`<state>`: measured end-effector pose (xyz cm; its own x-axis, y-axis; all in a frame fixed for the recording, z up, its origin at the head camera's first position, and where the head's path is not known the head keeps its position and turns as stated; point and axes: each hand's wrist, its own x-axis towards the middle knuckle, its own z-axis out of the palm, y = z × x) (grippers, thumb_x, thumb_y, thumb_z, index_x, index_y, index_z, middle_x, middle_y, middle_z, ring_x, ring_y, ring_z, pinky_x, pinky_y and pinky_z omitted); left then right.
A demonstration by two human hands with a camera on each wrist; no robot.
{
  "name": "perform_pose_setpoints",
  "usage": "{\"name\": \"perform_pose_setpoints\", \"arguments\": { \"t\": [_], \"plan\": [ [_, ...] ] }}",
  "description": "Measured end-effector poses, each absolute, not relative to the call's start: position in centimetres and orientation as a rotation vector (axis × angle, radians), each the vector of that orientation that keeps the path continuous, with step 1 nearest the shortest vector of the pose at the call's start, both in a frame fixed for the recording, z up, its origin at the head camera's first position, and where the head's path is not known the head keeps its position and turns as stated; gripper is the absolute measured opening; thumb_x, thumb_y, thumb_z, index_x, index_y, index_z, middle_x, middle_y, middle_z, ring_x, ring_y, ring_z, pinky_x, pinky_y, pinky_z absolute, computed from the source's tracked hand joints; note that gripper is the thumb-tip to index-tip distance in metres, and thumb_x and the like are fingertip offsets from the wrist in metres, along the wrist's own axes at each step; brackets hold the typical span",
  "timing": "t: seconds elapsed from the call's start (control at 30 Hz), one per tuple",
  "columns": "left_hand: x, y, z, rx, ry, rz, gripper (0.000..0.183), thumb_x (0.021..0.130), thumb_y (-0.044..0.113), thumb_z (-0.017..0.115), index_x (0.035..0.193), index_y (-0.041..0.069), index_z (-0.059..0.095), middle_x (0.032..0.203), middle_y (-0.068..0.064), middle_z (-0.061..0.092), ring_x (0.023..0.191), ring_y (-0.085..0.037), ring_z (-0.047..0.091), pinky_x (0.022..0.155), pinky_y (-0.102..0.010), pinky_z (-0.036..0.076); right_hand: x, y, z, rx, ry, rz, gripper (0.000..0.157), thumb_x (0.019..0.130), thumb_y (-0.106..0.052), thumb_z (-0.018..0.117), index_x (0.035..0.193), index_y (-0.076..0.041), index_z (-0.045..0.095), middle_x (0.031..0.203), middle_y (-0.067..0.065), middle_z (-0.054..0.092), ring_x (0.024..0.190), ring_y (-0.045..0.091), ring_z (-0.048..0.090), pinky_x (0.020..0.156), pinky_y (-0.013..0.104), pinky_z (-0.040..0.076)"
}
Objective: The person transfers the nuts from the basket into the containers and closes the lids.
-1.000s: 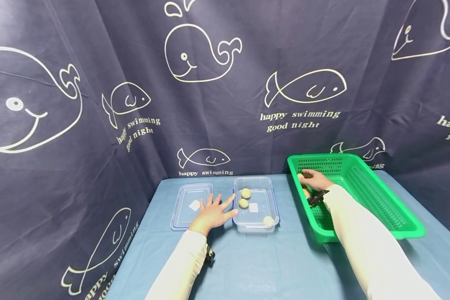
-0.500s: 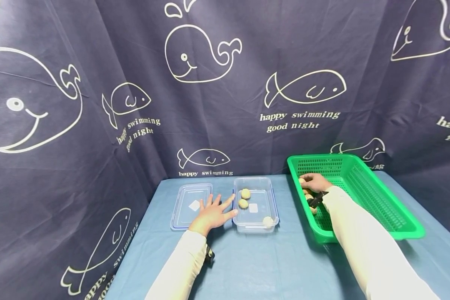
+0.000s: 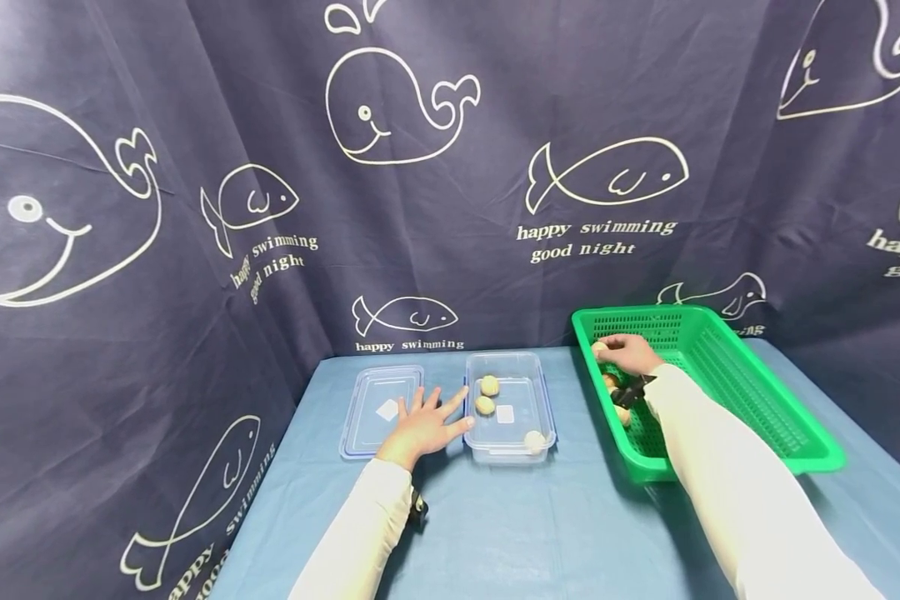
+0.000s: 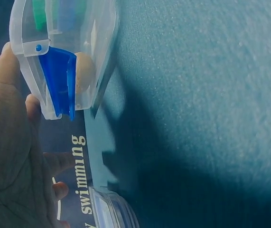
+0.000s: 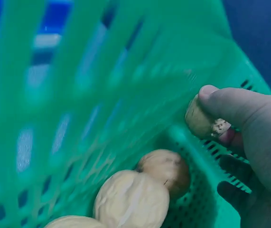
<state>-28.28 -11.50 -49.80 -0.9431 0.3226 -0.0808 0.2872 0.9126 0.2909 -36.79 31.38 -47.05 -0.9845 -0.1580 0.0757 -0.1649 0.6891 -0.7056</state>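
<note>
My right hand (image 3: 632, 357) is inside the left end of the green basket (image 3: 765, 387). Thumb and fingertips pinch a walnut (image 5: 199, 118), held up beside the basket's wall. Below it in the right wrist view lie several more walnuts (image 5: 131, 199), partly cut off by the frame. My left hand (image 3: 422, 427) has its fingers spread, with thumb and index fingertips at the left rim of the clear plastic box (image 3: 517, 392). In the box are two tan walnuts (image 3: 489, 386) near the left side and a paler round one (image 3: 535, 442) in the front right corner.
A clear lid with a blue seal (image 3: 371, 433) lies flat left of the box, partly behind my left fingers. A blue clip (image 4: 59, 80) hangs down on the box's side. Dark printed curtains (image 3: 495, 275) stand behind and left of the blue-covered table (image 3: 517, 533).
My right hand has risen slightly along the basket's left wall, lifting a walnut away from the others. The left hand stays in place at the box.
</note>
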Motion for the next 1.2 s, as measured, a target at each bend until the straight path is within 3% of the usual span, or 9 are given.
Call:
{"name": "perform_pose_setpoints", "arguments": {
  "t": [0.17,0.6,0.93,1.2],
  "plan": [
    [-28.2,-11.5,-49.5,0.463,2.944,0.408,0.073,0.091,0.082,0.032,0.157,0.052,0.022,0.165,-0.014,0.025,0.152,-0.047,0.008,0.115,-0.072,0.000,-36.1,30.5,-45.4,0.240,-2.802,1.254,0.048,0.099,-0.024,0.066,0.130,0.012,0.060,0.124,0.031,0.064,0.114,0.046,0.061,0.097,0.052,0.049],
    [-27.1,-11.1,-47.8,0.459,2.955,0.372,0.069,0.095,0.075,0.036,0.158,0.047,0.026,0.167,-0.018,0.018,0.153,-0.046,0.001,0.115,-0.071,0.001,-34.9,29.0,-42.5,0.162,-2.695,1.361,0.046,0.097,-0.026,0.070,0.127,0.008,0.064,0.122,0.027,0.066,0.103,0.024,0.062,0.089,0.033,0.048],
    [-27.1,-11.0,-47.9,0.444,2.974,0.384,0.067,0.095,0.074,0.042,0.156,0.049,0.030,0.167,-0.018,0.016,0.153,-0.045,0.002,0.115,-0.071,-0.003,-34.7,27.3,-41.3,0.180,-2.634,1.450,0.047,0.097,-0.025,0.070,0.132,0.005,0.062,0.126,0.027,0.065,0.109,0.028,0.060,0.092,0.036,0.047],
    [-27.3,-11.1,-48.1,0.450,3.000,0.302,0.070,0.093,0.078,0.036,0.156,0.049,0.030,0.167,-0.018,0.017,0.153,-0.045,0.004,0.115,-0.071,0.001,-34.6,24.7,-40.4,0.206,-2.604,1.506,0.043,0.095,-0.024,0.072,0.128,0.004,0.065,0.119,0.023,0.068,0.097,0.016,0.060,0.084,0.025,0.047]
  ]
}}
